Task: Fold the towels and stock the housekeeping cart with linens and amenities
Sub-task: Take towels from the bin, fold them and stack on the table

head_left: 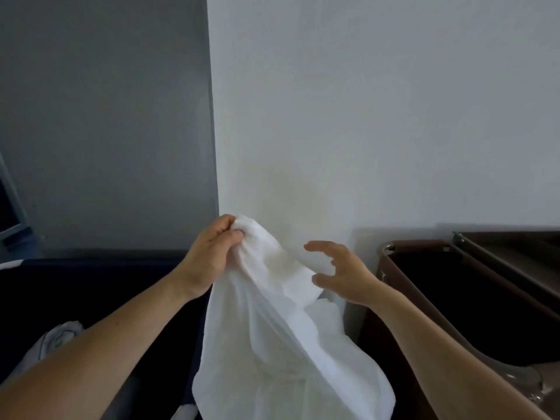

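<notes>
Left hand point(212, 256) pinches white towel point(281, 334) corner, held high so towel hangs straight. Right hand point(342, 274) loose, fingers spread, beside towel, likely reaching for other corner. Brown bin point(391, 268) right of towel.

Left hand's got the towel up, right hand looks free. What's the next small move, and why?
Probably pinch the upper edge of the white towel with the right hand. The left hand grips one bunched end and the rest hangs crumpled; the right hand is open, fingers spread beside that edge, gripping nothing. A second grip would likely let it be spread for folding.
</notes>
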